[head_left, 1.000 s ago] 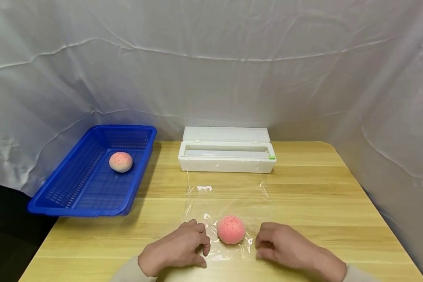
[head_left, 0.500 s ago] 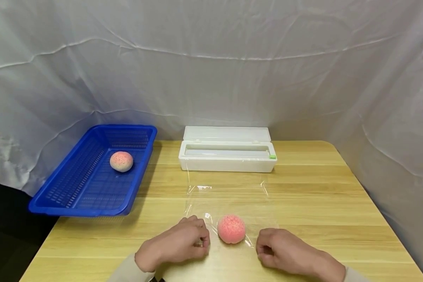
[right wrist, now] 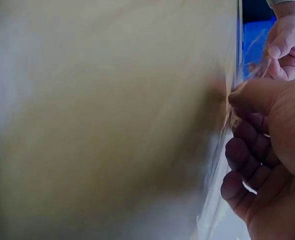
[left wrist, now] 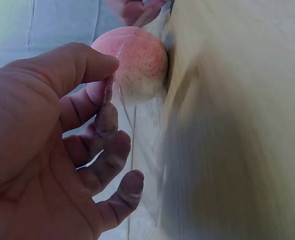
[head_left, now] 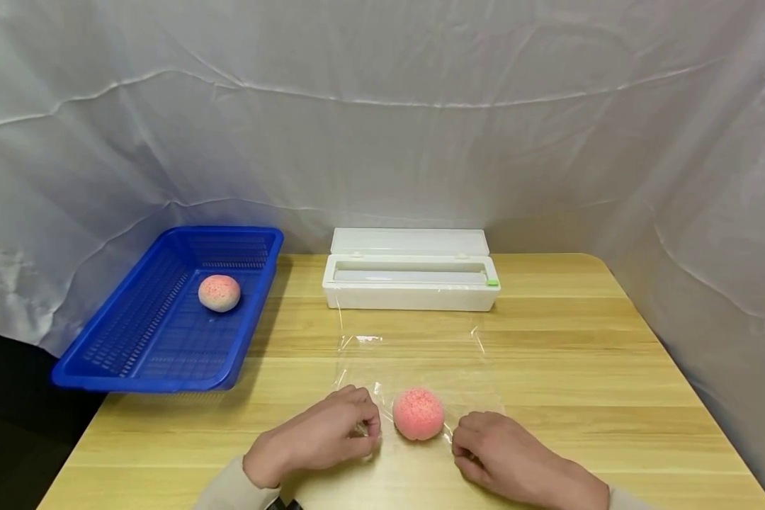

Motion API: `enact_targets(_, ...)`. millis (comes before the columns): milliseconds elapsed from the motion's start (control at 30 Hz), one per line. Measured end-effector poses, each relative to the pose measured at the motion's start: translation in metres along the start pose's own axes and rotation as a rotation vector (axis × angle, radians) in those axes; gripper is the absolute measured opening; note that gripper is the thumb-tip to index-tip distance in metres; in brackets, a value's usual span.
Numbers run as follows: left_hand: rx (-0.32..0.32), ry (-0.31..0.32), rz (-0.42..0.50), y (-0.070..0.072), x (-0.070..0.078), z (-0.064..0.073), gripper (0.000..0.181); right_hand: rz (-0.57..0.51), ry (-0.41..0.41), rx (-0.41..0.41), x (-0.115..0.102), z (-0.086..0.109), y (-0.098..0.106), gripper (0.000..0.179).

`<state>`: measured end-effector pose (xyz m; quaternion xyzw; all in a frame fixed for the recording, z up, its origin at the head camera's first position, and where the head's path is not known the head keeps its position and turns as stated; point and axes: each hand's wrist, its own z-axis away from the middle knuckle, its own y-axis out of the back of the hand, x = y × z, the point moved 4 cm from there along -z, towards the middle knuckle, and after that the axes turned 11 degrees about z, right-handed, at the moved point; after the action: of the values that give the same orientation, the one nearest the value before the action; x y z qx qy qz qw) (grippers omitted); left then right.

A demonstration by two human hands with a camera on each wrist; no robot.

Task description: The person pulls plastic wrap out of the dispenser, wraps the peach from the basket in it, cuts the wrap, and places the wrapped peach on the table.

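Observation:
A pink peach (head_left: 418,414) rests on a sheet of clear plastic wrap (head_left: 414,358), which runs back over the table to a white wrap dispenser (head_left: 411,297). Left of the peach, my left hand (head_left: 328,431) pinches the film's near edge between thumb and forefinger. The left wrist view shows that pinch right in front of the peach (left wrist: 137,62). On the other side my right hand (head_left: 506,457) pinches the film near its right corner. In the right wrist view, the right thumb and forefinger meet at the film, and the left hand (right wrist: 287,45) holds gathered film beyond.
A blue plastic basket (head_left: 242,354) stands at the left, jutting past the table's left edge, with a second, paler peach (head_left: 219,293) in it. The dispenser's lid (head_left: 410,242) is raised at the back. Grey cloth (head_left: 382,156) hangs behind the wooden table (head_left: 586,340).
Both hands have closed on the film's near edge and drawn it up from the table. The right hand has moved slightly left, towards the peach. The peach, basket and dispenser stay put.

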<state>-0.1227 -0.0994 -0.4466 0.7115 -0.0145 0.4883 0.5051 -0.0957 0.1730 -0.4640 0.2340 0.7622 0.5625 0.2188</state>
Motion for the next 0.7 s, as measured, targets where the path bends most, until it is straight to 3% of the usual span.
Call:
enact_targets(167,0.003,0.023,0.012,0.001,-0.001,0.000,0.016,-0.039,-0.002,0.068,0.004,-0.002,0.006,0.034)
enact_targets(267,0.047,0.032,-0.013,0.000,0.002,-0.003,0.015,-0.048,-0.011,0.095,0.007,-0.003,0.010,0.033)
enact_targets(400,0.131,-0.046,-0.173,-0.009,0.018,-0.014,0.057,-0.056,-0.032,0.095,0.011,-0.003,0.012,0.034)
enact_targets(500,0.150,-0.132,-0.345,-0.021,0.031,-0.026,0.087,-0.064,-0.039,0.097,0.013,-0.003,0.013,0.035)
enact_targets(600,0.158,-0.157,-0.454,-0.031,0.035,-0.036,0.091,-0.073,-0.030,0.110,0.014,-0.005,0.014,0.035)
enact_targets(700,0.190,-0.157,-0.489,-0.033,0.034,-0.041,0.079,-0.078,-0.021,0.132,0.016,-0.007,0.015,0.034)
